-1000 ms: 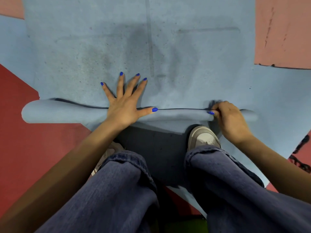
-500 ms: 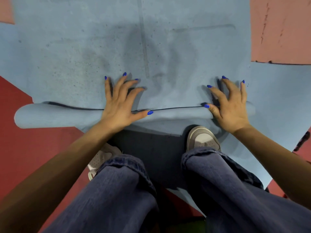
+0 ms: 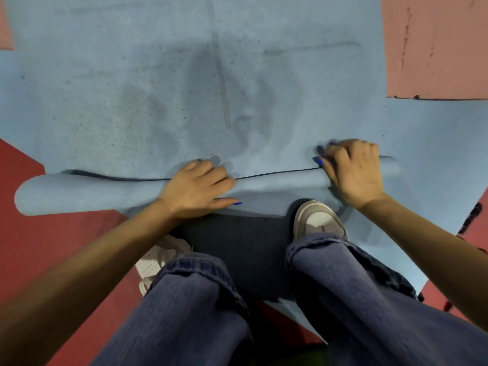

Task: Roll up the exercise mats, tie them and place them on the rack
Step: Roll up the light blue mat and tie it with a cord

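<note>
From my remote seat, much was hidden: the fingers [image 3: 204, 167] of the left hand [image 3: 196, 190] curled forward over the roll, so their tips dropped out of sight behind it, and only the thumb with its blue nail lay plainly along the near side. The right hand [image 3: 352, 171] was the same story (one blue nail peeked out at its inner edge), knuckles up, fingers bent down over the roll and grasping it. Both hands were clenched on the mat, then. The far end of the blue exercise mat [image 3: 184, 88] ran off the top of the view, and my legs in jeans [image 3: 356, 299] covered the floor nearest me. The mat's rolled part [image 3: 79, 192] lay crosswise on the floor just ahead of the grey shoe [image 3: 318, 220], a thin dark seam line running along its top. Its flat stretch looked scuffed, with dark smudges and speckles. A red floor [image 3: 39, 247] showed at left, a pink mat [image 3: 435, 48] at upper right.
</note>
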The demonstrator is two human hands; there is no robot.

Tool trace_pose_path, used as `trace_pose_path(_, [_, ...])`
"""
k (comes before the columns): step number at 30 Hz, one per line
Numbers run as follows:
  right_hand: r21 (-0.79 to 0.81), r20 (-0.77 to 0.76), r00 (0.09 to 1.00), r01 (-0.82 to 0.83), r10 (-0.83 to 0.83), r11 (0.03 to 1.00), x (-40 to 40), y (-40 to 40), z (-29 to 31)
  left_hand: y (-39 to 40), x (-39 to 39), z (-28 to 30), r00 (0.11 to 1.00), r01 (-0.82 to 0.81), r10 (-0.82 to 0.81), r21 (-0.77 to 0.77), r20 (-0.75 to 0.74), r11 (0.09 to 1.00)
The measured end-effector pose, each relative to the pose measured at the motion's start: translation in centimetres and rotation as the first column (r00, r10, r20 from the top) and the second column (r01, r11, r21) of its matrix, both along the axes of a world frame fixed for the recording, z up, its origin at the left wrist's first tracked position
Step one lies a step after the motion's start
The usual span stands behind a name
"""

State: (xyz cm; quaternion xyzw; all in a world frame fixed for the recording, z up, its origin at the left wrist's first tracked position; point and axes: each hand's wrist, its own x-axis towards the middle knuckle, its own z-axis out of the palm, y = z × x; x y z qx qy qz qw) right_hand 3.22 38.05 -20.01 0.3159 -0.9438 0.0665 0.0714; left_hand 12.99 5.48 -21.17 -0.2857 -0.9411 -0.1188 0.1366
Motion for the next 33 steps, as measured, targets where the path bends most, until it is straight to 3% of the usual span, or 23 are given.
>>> trace_pose_path(6, [-0.042, -0.030, 0.996, 0.079, -0.080, 0.996, 1.6, -0.5, 0.6, 0.2, 0.1, 0.2, 1.000, -0.003, 0.003, 0.004, 0.000, 1.000])
trace_pose_path(9, [0.015, -0.036, 0.986, 0.161, -0.160, 0.987, 3.4, -0.1, 1.1, 0.3, 0.1, 0.6, 0.999, -0.024, 0.024, -0.010, 0.037, 1.000])
trace_pose_path(12, [0.086, 0.060, 0.961, 0.266, -0.272, 0.960, 4.9, -1.1, 1.6, 0.2, 0.2, 0.8, 0.998, -0.035, 0.036, -0.034, 0.041, 0.999])
trace_pose_path(17, [0.166, 0.061, 0.950, 0.292, -0.306, 0.942, 4.4, -1.3, 1.7, -1.3, 0.5, 1.2, 0.999, -0.019, 0.020, -0.019, 0.037, 1.000])
trace_pose_path(20, [0.160, 0.026, 0.946, 0.316, -0.324, 0.935, 4.1, -1.4, 1.1, -3.6, 1.7, 1.6, 0.998, -0.041, 0.047, -0.112, 0.047, 0.993])
trace_pose_path(22, [0.151, -0.007, 0.953, 0.301, -0.303, 0.942, 4.0, -1.5, 0.9, -4.8, 2.7, 2.1, 0.981, -0.184, 0.193, -0.226, 0.018, 0.957])
trace_pose_path(25, [0.107, 0.004, 0.956, 0.290, -0.292, 0.951, 4.1, -1.2, 0.6, -4.6, 4.4, 2.3, 0.876, -0.459, 0.482, -0.315, -0.005, 0.831])
trace_pose_path(27, [0.071, 0.041, 0.949, 0.309, -0.312, 0.948, 4.2, -1.1, 0.3, -3.7, 5.3, 2.3, 0.830, -0.515, 0.555, -0.301, 0.058, 0.803])
trace_pose_path(29, [0.054, 0.065, 0.944, 0.320, -0.324, 0.946, 4.2, -1.2, 0.1, -3.1, 5.2, 2.9, 0.781, -0.536, 0.587, -0.255, 0.210, 0.805])
trace_pose_path(32, [0.011, 0.064, 0.947, 0.313, -0.313, 0.950, 4.0, -1.1, -0.2, -3.6, 3.5, 3.8, 0.566, -0.630, 0.633, -0.218, 0.529, 0.745])
trace_pose_path(33, [-0.021, 0.071, 0.948, 0.313, -0.311, 0.950, 3.8, -0.9, -0.3, -3.9, 3.2, 3.7, 0.553, -0.631, 0.612, -0.196, 0.565, 0.751])
